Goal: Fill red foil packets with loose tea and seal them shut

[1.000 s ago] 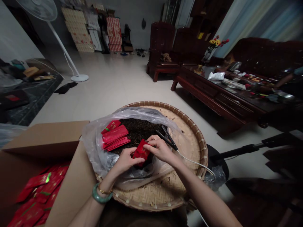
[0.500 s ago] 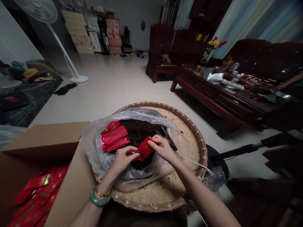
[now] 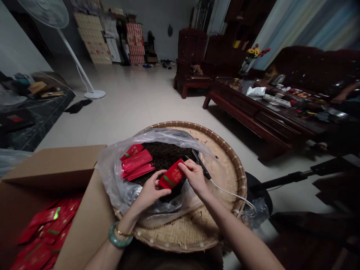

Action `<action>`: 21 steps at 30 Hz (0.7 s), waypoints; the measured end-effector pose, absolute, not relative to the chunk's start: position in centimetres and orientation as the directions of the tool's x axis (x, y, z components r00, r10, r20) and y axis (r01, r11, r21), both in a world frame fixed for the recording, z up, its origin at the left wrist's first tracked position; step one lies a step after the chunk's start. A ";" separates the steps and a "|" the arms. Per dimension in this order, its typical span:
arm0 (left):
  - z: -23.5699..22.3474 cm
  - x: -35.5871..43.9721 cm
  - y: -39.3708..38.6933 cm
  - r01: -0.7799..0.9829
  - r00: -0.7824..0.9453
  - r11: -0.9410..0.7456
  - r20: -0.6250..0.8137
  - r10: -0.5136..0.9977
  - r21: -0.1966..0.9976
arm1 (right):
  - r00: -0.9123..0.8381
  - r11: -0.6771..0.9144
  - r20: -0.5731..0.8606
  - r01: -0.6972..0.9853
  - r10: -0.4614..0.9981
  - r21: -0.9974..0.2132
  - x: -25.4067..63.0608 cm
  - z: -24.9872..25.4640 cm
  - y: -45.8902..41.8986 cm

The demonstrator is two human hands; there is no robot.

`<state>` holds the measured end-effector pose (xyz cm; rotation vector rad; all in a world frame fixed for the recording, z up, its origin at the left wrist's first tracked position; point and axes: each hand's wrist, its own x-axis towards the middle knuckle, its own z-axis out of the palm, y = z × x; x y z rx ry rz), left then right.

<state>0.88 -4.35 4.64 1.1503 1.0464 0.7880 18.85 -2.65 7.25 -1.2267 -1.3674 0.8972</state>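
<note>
1. Red packet (image 3: 172,174), one, with green mark and gold print; held tilted above the dark dried leaves (image 3: 161,152).
2. Right hand (image 3: 193,175), thumb and fingers closed in a pinch on the packet's upper right corner.
3. Left hand (image 3: 153,189), partly open, thumb and fingers spread at the packet's lower left end; whether it touches, cannot tell.
4. Stack of red packets (image 3: 137,164), lying on the leaves, near the left hand; a further packet (image 3: 133,150) just beyond.
5. Clear plastic bag (image 3: 109,161), mouth open, containing the leaves; set on a round woven tray (image 3: 185,230).
6. Black tool (image 3: 203,167), with white cord (image 3: 232,192), just beside the right hand.
7. Cardboard box (image 3: 81,221), open, left of the tray, holding more red packets (image 3: 50,228).
8. Green bangle (image 3: 118,240), on the left wrist.
</note>
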 end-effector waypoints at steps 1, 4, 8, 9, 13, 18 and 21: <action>4.7 1.0 -4.4 0.036 0.354 0.253 -0.249 0.902 0.967 | 0.044 0.225 0.243 0.246 0.969 -0.943 18.9 7.6 -2.7; 5.1 0.9 -4.5 0.088 0.413 0.233 -0.249 0.876 0.968 | -0.073 0.324 0.321 0.392 0.944 -0.861 19.4 8.5 -3.0; 5.3 0.3 -4.0 0.139 0.443 0.185 -0.229 0.867 0.973 | -0.201 0.392 0.336 0.438 0.920 -0.809 20.1 9.2 -2.8; 5.3 0.3 -3.9 0.148 0.438 0.163 -0.213 0.873 0.975 | -0.217 0.393 0.330 0.431 0.919 -0.812 20.2 9.2 -2.8; 5.3 0.6 -3.7 0.195 0.447 0.098 -0.177 0.877 0.976 | -0.291 0.421 0.322 0.414 0.901 -0.807 20.1 9.0 -2.6; 5.1 1.4 -3.8 0.265 0.443 0.052 -0.169 0.880 0.963 | -0.489 0.561 0.320 0.499 0.811 -0.661 19.8 9.7 -3.4; 4.7 1.7 -3.9 0.235 0.435 0.004 -0.109 0.894 0.972 | -0.600 0.654 0.290 0.573 0.746 -0.495 19.5 11.1 -4.6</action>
